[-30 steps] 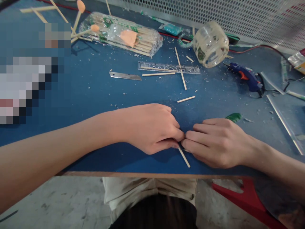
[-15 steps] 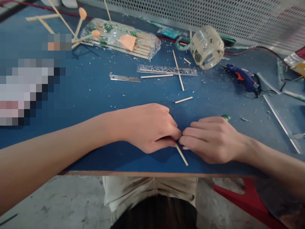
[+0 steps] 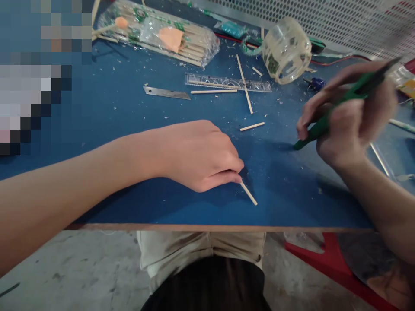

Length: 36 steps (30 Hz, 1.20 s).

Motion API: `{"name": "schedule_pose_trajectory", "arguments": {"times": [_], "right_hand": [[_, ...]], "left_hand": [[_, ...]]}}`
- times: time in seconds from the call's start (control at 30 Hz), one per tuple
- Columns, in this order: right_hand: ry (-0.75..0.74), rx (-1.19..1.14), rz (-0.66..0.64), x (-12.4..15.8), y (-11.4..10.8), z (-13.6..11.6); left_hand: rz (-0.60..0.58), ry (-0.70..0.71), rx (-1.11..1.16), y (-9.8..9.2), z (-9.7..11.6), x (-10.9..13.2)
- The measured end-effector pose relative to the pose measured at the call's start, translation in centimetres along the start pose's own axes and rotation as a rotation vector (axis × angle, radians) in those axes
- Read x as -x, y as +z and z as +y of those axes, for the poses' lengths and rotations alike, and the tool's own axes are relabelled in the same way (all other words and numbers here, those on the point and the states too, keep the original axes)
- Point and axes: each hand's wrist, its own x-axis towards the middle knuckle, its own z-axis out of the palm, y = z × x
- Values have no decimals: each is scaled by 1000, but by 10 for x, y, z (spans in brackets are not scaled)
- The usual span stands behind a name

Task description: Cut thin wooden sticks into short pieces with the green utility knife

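Observation:
Pinched between the thumb and fingers of my left hand (image 3: pixel 210 160) is a thin wooden stick (image 3: pixel 249 193), whose near end sticks out toward the table's front edge. My right hand (image 3: pixel 346 116) is raised over the right side of the table, closed around a green utility knife (image 3: pixel 319 129). The knife's green end points down to the left; its dark end is up at the right, blurred by motion. Just beyond my hands lies a short stick piece (image 3: pixel 252 126). Farther back, a longer stick (image 3: pixel 244 82) crosses a clear ruler (image 3: pixel 223 82), near another stick (image 3: pixel 214 91).
A loose metal blade (image 3: pixel 167 92) lies left of the ruler. Behind are a plastic-wrapped bundle of sticks (image 3: pixel 194 45) and a clear jar (image 3: pixel 285 52) on its side. A glue gun (image 3: pixel 315 84) is partly hidden behind my right hand. Small shavings dot the blue table (image 3: pixel 113 95).
My right hand has left my left hand, rising to the right with the green utility knife now in plain view. My left hand still pinches the stick. The whole view has shifted slightly.

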Motion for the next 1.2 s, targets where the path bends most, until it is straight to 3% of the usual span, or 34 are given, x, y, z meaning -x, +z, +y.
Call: {"name": "schedule_pose_trajectory", "arguments": {"times": [0.07, 0.17, 0.27, 0.33, 0.47, 0.6, 0.77, 0.87, 1.07, 1.2], "right_hand": [[55, 77, -58, 2, 9, 5], [39, 417, -164, 4, 11, 6], [-34, 649, -148, 3, 6, 1], [-102, 627, -110, 3, 4, -5], [-262, 353, -8, 6, 2, -22], [-344, 403, -189, 11, 9, -32], [-393, 456, -182, 13, 18, -27], [-394, 475, -186, 13, 20, -27], [-415, 449, -274, 13, 22, -31], [-419, 344, -328, 12, 22, -29]], "left_hand": [[4, -23, -15, 0, 0, 0], [30, -42, -48, 0, 0, 1], [78, -63, -90, -1, 1, -1], [132, -116, -129, -2, 1, -3], [266, -320, -211, -2, -2, -6], [317, -444, -229, -3, 3, -10], [297, -573, -384, -2, 19, -15], [267, -559, -423, 2, 24, -19], [197, -487, -161, 16, 24, -26], [298, -410, -16, 22, 19, -23]]}}
